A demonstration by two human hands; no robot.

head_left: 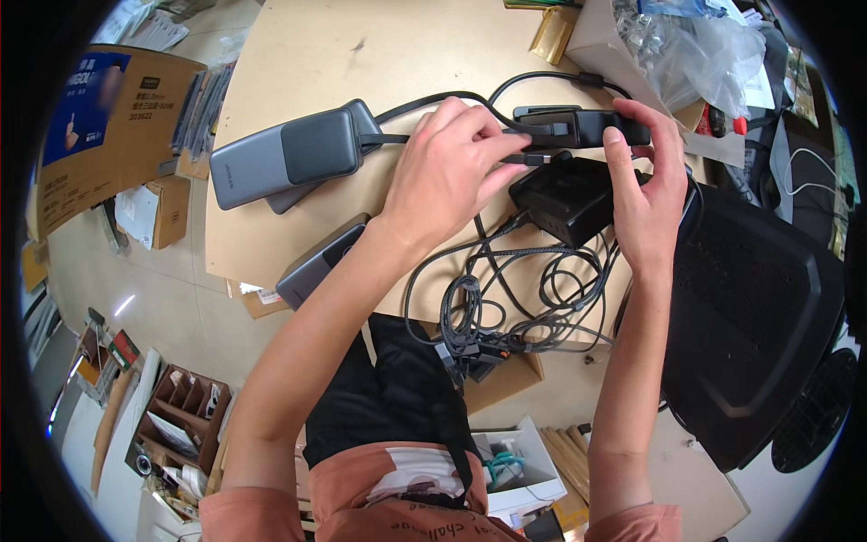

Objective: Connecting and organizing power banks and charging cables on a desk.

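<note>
While the right hand (646,194) steadies a slim black rectangular device (587,126) above the tan tabletop (298,63), the left hand (447,172) pinches a black cable plug (533,159) near it, where a skewed push could jam the connector.

Bright, even indoor light from overhead; shadows soft and short. Mild glare on clear plastic bag (700,45), top right. Centre sharp. Strong fisheye bending toward the rim, black vignette all round; floor clutter at lower left smeared and soft.
</note>
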